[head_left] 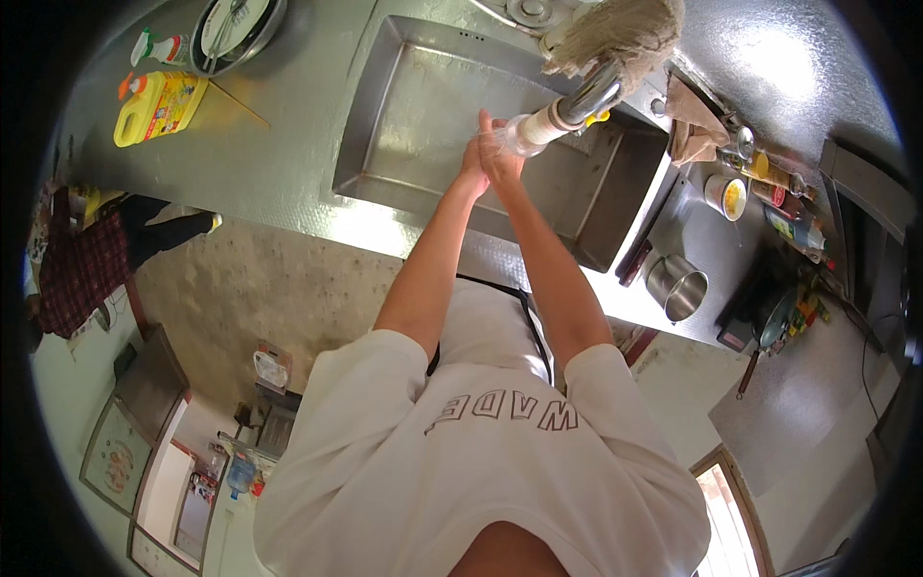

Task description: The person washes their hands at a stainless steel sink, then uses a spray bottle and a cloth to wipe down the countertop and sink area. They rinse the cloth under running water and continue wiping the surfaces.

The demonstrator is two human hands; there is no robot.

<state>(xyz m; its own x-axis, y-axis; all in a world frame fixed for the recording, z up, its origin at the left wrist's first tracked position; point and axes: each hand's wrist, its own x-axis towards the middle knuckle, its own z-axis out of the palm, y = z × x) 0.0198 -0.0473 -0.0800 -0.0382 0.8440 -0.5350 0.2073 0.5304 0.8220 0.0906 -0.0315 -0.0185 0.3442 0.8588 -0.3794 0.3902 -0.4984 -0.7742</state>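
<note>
My left hand (472, 167) and my right hand (507, 164) are pressed together over the stainless steel sink (425, 108), below the end of the faucet (588, 97). Water from the clear nozzle (525, 135) appears to run over my fingers. Several fingers stretch out past the palms; the nozzle and the other hand partly hide the rest. No object shows in either hand. A greyish cloth (627, 36) is draped over the faucet's bend, and something yellow (597, 117) shows just behind the spout.
Left of the sink stand a yellow detergent jug (162, 108), a spray bottle (164, 49), a metal bowl (277, 29) and a thin stick (241, 104). On the right are a brown cloth (692, 122), a white cup (723, 196), a steel pot (674, 285) and several bottles. A person (86, 267) is at far left.
</note>
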